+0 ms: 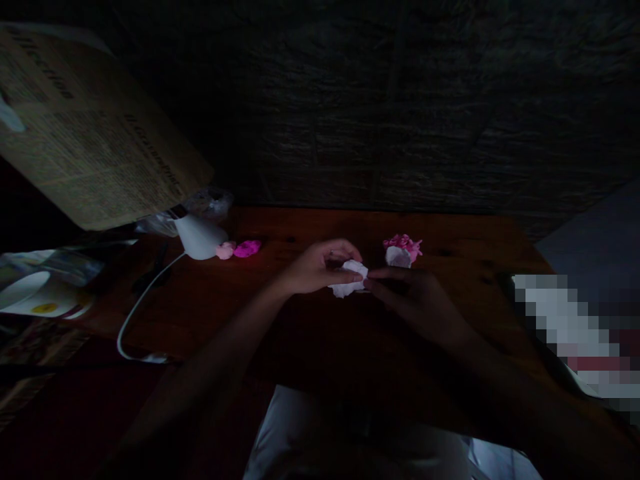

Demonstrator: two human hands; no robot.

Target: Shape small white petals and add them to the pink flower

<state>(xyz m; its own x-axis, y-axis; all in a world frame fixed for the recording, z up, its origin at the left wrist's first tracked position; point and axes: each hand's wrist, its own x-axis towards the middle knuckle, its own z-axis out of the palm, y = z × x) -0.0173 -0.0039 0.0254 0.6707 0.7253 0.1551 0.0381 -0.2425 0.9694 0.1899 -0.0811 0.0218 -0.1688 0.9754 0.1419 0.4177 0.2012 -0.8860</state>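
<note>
My left hand (325,265) pinches a thin, crumpled white piece (345,287) with ragged edges, perhaps paper, above the wooden table. From the right, my right hand (415,297) has its thumb and forefinger closed at the same piece's right edge. Just behind my right hand stands a small whitish cup-like thing (399,257) with a ruffled pink mass (404,241) behind and above it. Farther left on the table lie a pale pink lump (225,250) and a bright magenta lump (248,249). The light is dim, so fine detail is lost.
A lamp with a newsprint-patterned shade (100,133) leans in from the left on a white base (200,237). Its white cable (120,333) curls over the wooden table (300,223). A paper cup (40,293) is far left. A pixelated screen-like object (565,320) stands right.
</note>
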